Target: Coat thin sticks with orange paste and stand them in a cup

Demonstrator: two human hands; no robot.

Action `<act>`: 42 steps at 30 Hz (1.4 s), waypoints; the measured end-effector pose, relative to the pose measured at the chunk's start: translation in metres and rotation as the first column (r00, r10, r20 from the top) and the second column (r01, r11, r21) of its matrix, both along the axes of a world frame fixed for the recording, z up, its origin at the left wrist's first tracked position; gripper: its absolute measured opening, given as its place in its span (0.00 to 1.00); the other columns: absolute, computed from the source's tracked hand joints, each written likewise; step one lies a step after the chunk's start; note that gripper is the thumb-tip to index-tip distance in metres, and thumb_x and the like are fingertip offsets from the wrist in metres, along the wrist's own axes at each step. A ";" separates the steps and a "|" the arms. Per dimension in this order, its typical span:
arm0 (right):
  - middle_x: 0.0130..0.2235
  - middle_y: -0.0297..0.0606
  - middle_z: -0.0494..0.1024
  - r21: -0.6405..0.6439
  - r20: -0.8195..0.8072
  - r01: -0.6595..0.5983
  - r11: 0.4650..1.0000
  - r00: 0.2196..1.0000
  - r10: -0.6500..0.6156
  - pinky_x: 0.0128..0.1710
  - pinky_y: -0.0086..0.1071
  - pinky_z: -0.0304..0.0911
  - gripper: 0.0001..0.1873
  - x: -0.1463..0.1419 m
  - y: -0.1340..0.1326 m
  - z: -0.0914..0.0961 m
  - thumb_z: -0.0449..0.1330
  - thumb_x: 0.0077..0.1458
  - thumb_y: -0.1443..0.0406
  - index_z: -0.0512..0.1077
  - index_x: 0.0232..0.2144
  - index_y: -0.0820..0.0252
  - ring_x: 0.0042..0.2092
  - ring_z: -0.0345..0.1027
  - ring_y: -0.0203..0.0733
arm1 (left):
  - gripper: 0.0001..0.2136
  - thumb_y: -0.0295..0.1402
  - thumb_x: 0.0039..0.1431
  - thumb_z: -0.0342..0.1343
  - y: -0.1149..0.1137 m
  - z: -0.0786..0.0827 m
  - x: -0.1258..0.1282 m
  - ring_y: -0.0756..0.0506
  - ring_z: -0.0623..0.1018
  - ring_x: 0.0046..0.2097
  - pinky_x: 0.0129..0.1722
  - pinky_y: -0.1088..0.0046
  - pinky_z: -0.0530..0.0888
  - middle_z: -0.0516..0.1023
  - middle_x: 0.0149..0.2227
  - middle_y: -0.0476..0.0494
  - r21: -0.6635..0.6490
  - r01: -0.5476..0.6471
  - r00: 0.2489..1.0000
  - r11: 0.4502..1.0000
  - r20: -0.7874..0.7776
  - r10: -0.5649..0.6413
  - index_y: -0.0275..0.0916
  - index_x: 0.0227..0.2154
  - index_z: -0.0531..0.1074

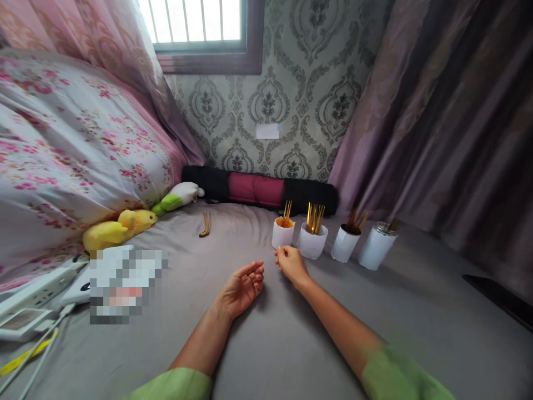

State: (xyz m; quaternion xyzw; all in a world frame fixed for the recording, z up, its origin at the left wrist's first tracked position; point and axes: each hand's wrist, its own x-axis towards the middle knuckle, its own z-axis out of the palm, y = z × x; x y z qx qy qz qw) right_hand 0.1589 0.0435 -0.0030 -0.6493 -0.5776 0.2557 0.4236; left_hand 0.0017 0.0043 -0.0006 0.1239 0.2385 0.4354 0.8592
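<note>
My left hand (245, 289) lies palm up above the grey sheet, its fingers loosely curled and apart, with nothing seen in it. My right hand (290, 263) has its fingers closed just in front of a white-wrapped cup (283, 236); whether they hold anything is hidden. Thin gold sticks (287, 209) rise from that cup's orange inside. To its right stands a wider white cup (312, 244) with several gold sticks. Further right come a white-wrapped cup with a dark inside (345, 245) and a taller white-wrapped jar (377, 250), both holding thin sticks.
A few slim gold pieces (205, 226) lie on the sheet (266, 355). At left are yellow (120, 228) and white-green plush toys (179, 198), a power strip (41, 286) and cables. A black-and-maroon roll (258, 189) lies along the wall. A dark flat object (497, 297) is at right.
</note>
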 end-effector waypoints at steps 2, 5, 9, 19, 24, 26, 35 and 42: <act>0.20 0.37 0.74 0.015 0.036 -0.010 1.000 0.999 0.009 0.21 0.25 0.57 0.17 -0.004 -0.002 -0.007 0.47 0.55 0.61 0.72 0.26 0.64 0.19 0.65 0.34 | 0.05 0.24 0.54 0.51 0.000 -0.001 0.000 0.55 0.70 0.24 0.21 0.81 0.67 0.71 0.27 0.45 0.009 -0.006 1.000 1.000 0.004 0.006 0.29 0.34 0.69; 0.21 0.38 0.75 0.034 0.076 -0.012 0.999 0.997 0.010 0.23 0.25 0.58 0.18 -0.007 -0.004 -0.015 0.47 0.56 0.61 0.73 0.27 0.64 0.21 0.66 0.35 | 0.05 0.24 0.54 0.52 0.001 -0.002 -0.001 0.55 0.70 0.24 0.21 0.81 0.67 0.71 0.27 0.45 0.021 -0.010 1.000 1.000 0.002 0.010 0.29 0.34 0.69; 0.23 0.39 0.76 0.066 0.096 -0.002 0.998 0.995 -0.004 0.22 0.25 0.57 0.18 -0.006 -0.006 -0.021 0.46 0.56 0.61 0.73 0.27 0.63 0.22 0.67 0.35 | 0.06 0.23 0.54 0.52 0.000 -0.003 -0.002 0.55 0.70 0.24 0.21 0.82 0.67 0.71 0.28 0.44 0.032 -0.021 1.000 0.999 -0.010 0.021 0.29 0.34 0.69; 0.25 0.39 0.76 0.085 0.065 -0.025 0.996 0.998 0.019 0.24 0.26 0.58 0.18 -0.004 -0.010 -0.023 0.46 0.55 0.59 0.72 0.29 0.62 0.24 0.68 0.36 | 0.05 0.21 0.53 0.52 -0.002 0.001 -0.001 0.56 0.70 0.24 0.21 0.83 0.67 0.71 0.27 0.45 0.011 -0.030 0.998 0.999 -0.052 0.030 0.29 0.34 0.69; 0.24 0.39 0.76 0.080 0.045 -0.043 0.996 0.998 0.040 0.24 0.27 0.57 0.18 -0.003 -0.009 -0.023 0.46 0.55 0.59 0.72 0.28 0.62 0.23 0.67 0.37 | 0.04 0.22 0.53 0.53 0.000 0.002 0.000 0.55 0.70 0.24 0.21 0.83 0.67 0.72 0.26 0.45 -0.005 -0.028 0.996 1.000 -0.091 0.027 0.29 0.33 0.70; 0.23 0.39 0.75 0.075 0.041 -0.044 0.996 0.998 0.041 0.24 0.27 0.57 0.18 -0.003 -0.008 -0.024 0.46 0.55 0.58 0.72 0.28 0.62 0.23 0.67 0.37 | 0.04 0.21 0.53 0.53 0.001 0.003 0.001 0.56 0.70 0.23 0.21 0.83 0.67 0.71 0.25 0.45 -0.007 -0.030 0.993 1.000 -0.116 0.029 0.28 0.32 0.69; 0.24 0.40 0.76 0.068 0.038 -0.053 0.996 0.998 0.050 0.23 0.27 0.57 0.18 -0.003 -0.008 -0.023 0.46 0.55 0.58 0.72 0.28 0.62 0.22 0.67 0.37 | 0.01 0.22 0.51 0.54 0.015 0.015 0.001 0.57 0.67 0.19 0.17 0.84 0.64 0.70 0.21 0.47 -0.023 -0.041 0.923 0.999 -0.385 0.029 0.29 0.29 0.69; 0.24 0.40 0.76 0.069 0.043 -0.042 0.997 0.998 0.039 0.23 0.27 0.57 0.18 -0.003 -0.008 -0.024 0.46 0.55 0.58 0.73 0.28 0.62 0.23 0.67 0.37 | 0.01 0.21 0.49 0.55 0.042 0.022 -0.015 0.56 0.68 0.18 0.16 0.84 0.64 0.70 0.21 0.47 0.047 -0.078 0.826 0.996 -0.557 0.091 0.30 0.26 0.69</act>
